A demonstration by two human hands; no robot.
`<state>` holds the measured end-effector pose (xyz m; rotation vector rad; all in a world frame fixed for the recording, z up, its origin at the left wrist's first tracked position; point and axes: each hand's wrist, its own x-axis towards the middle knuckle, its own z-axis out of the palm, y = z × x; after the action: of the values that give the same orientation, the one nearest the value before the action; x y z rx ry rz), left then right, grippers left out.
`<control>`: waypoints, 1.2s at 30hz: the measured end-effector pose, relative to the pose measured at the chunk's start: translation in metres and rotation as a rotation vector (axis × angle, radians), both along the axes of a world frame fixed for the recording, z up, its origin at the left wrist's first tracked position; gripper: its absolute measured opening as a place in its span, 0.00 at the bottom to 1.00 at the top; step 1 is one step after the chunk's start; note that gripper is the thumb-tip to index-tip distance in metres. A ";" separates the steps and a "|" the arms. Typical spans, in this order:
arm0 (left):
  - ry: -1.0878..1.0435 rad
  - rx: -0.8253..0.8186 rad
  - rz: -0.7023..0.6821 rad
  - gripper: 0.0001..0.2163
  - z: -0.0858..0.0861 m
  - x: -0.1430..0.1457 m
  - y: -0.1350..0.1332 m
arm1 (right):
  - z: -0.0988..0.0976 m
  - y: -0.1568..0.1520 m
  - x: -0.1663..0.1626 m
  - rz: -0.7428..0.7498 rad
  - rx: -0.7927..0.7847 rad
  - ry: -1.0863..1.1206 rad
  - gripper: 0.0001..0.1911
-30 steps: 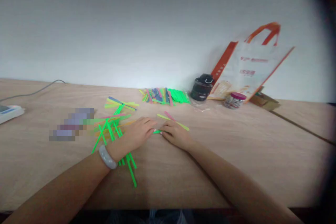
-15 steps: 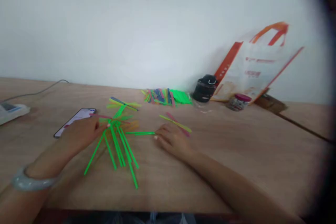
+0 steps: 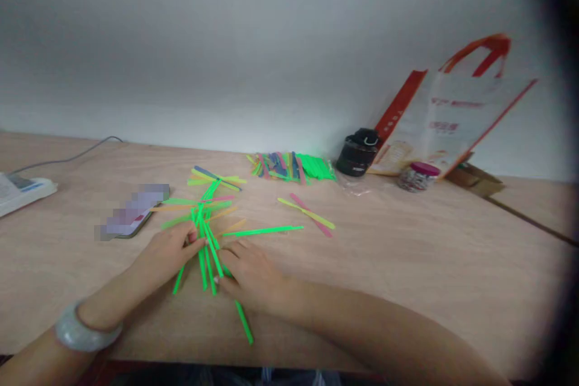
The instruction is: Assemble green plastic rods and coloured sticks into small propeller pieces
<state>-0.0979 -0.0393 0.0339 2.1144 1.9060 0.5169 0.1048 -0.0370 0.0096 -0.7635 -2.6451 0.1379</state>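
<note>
A loose bundle of bright green sticks [image 3: 204, 235] lies on the wooden table [image 3: 407, 253]. My left hand [image 3: 165, 253] rests at the bundle's left side, its fingers curled against several sticks. At the right side my right hand [image 3: 251, 271] lies over the bundle's lower part, fingertips touching the sticks. One green stick [image 3: 262, 231] lies alone to the right. A yellow stick and a pink stick [image 3: 310, 215] lie crossed farther right. My left wrist wears a pale bangle [image 3: 85, 329].
A phone [image 3: 131, 217] lies left of the sticks. A pile of coloured sticks [image 3: 292, 166] sits at the back, beside a black container [image 3: 357, 157], a small jar [image 3: 418, 176], an orange and white bag [image 3: 456, 120]. A white device [image 3: 22, 188] with a cable is far left.
My right hand let go of the single green stick and moved left to the bundle. My left hand came from near the phone to the bundle's left side.
</note>
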 end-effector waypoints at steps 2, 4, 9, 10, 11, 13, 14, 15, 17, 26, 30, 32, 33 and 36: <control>-0.018 -0.002 0.003 0.11 -0.001 0.000 0.002 | -0.002 0.003 -0.003 -0.007 -0.023 0.024 0.12; -0.060 -0.002 0.000 0.09 -0.003 -0.001 0.003 | -0.003 0.006 -0.006 -0.013 -0.042 0.050 0.12; -0.168 0.044 0.044 0.08 -0.009 -0.001 0.009 | -0.012 0.014 -0.015 -0.032 -0.058 0.151 0.14; -0.170 0.050 0.065 0.09 -0.009 0.000 0.010 | -0.015 0.015 -0.016 -0.026 -0.059 0.170 0.16; -0.170 0.054 0.082 0.11 -0.010 0.000 0.012 | -0.017 0.017 -0.018 -0.016 -0.061 0.185 0.16; -0.168 0.055 0.092 0.15 -0.010 0.001 0.015 | -0.021 0.020 -0.020 0.000 -0.065 0.209 0.17; -0.168 0.054 0.087 0.16 -0.010 0.001 0.017 | -0.022 0.022 -0.021 0.002 -0.069 0.222 0.17; -0.168 0.057 0.084 0.17 -0.009 0.001 0.018 | -0.022 0.022 -0.022 0.001 -0.074 0.237 0.17; -0.173 0.075 0.081 0.18 -0.007 0.002 0.018 | -0.019 0.023 -0.022 0.002 -0.086 0.259 0.18; -0.219 0.278 0.058 0.13 0.020 0.011 0.039 | 0.009 0.043 -0.025 -0.128 0.037 0.259 0.18; -0.214 0.254 0.055 0.11 0.003 0.006 0.073 | 0.010 0.065 -0.037 -0.313 0.010 0.220 0.15; -0.211 0.208 0.054 0.11 -0.009 0.002 0.085 | 0.008 0.070 -0.042 -0.369 -0.049 0.184 0.14; -0.202 0.196 0.064 0.11 -0.015 -0.001 0.088 | 0.007 0.071 -0.044 -0.377 -0.075 0.178 0.14; -0.152 0.197 0.077 0.11 -0.021 -0.007 0.090 | 0.005 0.069 -0.047 -0.356 -0.130 0.204 0.12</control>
<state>-0.1045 0.0510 0.0127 2.0542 1.9259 0.8886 0.0583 0.0317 0.0146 -1.1821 -2.2853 0.2753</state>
